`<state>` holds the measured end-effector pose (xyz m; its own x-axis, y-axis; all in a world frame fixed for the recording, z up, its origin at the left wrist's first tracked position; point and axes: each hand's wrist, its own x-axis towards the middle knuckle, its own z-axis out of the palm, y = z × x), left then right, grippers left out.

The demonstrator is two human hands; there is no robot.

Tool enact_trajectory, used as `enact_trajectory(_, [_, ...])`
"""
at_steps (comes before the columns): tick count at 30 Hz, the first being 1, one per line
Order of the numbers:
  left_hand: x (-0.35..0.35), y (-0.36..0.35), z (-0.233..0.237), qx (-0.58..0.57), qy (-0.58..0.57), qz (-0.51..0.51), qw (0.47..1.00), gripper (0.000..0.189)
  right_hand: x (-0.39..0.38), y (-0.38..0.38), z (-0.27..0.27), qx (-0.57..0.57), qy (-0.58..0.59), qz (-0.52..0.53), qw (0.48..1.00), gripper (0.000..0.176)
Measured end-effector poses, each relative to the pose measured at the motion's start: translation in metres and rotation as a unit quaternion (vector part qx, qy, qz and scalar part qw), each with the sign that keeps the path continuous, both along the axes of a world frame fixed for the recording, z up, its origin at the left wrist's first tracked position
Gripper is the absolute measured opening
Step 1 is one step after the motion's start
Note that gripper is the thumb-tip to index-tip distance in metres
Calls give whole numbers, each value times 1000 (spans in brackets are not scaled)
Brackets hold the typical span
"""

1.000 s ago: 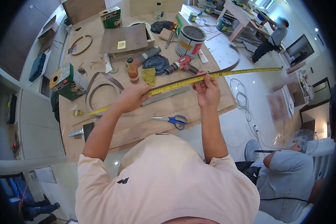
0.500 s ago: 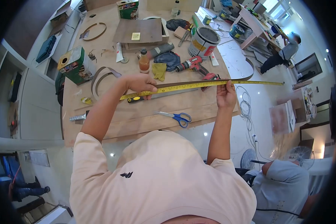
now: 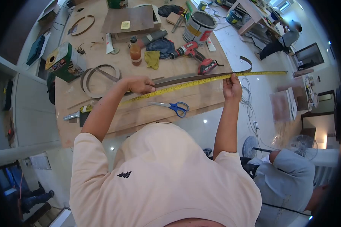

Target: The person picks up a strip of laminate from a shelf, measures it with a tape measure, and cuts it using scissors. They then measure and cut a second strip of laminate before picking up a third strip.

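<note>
At two o'clock your right hand (image 3: 232, 89) pinches the yellow measuring tape (image 3: 195, 83) along the flat brown strip (image 3: 189, 78), nearer the tape's tip than before; at eleven, your left hand (image 3: 140, 85) grips the strip.

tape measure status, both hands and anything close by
Left hand gripping brown strip; right hand pinching tape measure and brown strip. Tape measure alongside, end past table edge. Drill just beyond, scissors on near side.

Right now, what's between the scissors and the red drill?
In the head view, the yellow measuring tape and brown strip stretch between the scissors and red drill.
</note>
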<state>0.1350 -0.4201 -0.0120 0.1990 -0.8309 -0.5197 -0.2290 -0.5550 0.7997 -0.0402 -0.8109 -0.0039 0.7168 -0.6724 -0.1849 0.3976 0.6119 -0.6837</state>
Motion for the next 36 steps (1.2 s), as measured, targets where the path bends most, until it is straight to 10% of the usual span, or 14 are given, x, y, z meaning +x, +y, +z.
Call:
enact_trajectory(8, [-14, -9, -15, -124, -106, 9, 987, 34, -15, -18, -30, 36, 56, -17, 998, 9])
enact_trajectory(14, [-18, -18, -13, 2, 4, -40, 999, 38, -25, -14, -45, 45, 78, -33, 995, 10])
enact_trajectory(26, [-26, -33, 27, 133, -144, -99, 976, 44, -17, -16, -56, 56, 75, -44, 995, 11])
enact_trajectory(36, [-36, -23, 8, -26, -249, 12, 968, 44, -9, -29, -31, 3, 76, -34, 997, 11])
